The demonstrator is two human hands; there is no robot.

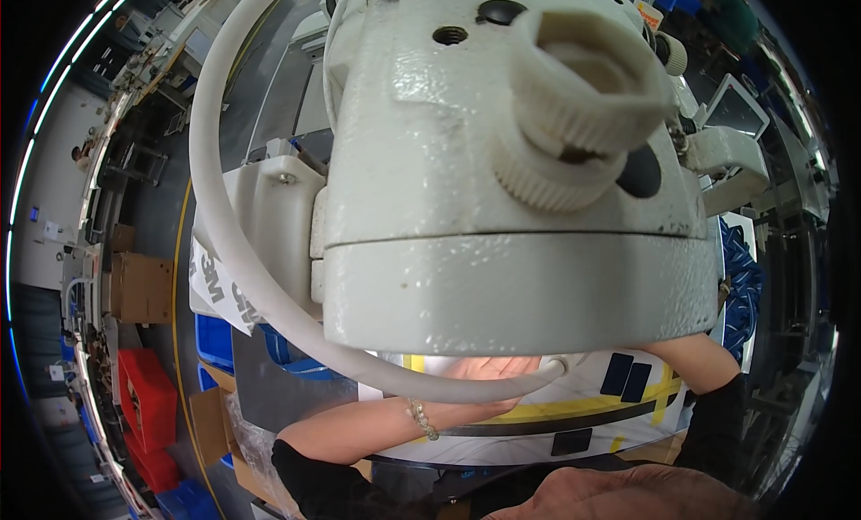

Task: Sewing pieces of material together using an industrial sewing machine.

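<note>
A large white machine head (520,291), like that of an industrial sewing machine, fills the middle and hides most of my work area. My left hand (489,368) reaches beneath its lower edge, over the white tabletop. Its fingers are largely hidden by the machine and by a thick white hose (359,367) that crosses in front. A beaded bracelet (421,419) circles my left wrist. From the right, my right forearm (700,363) bends in under the machine, and the hand itself is out of sight behind it. What either hand touches cannot be made out.
A ribbed off-white knob (583,107) juts from the machine. Yellow tape (538,414) and dark rectangular pads (625,377) mark the tabletop. Blue bundled material (741,278) lies at the right. Red bins (148,399), a cardboard box (142,288) and blue crates (213,340) stand at left.
</note>
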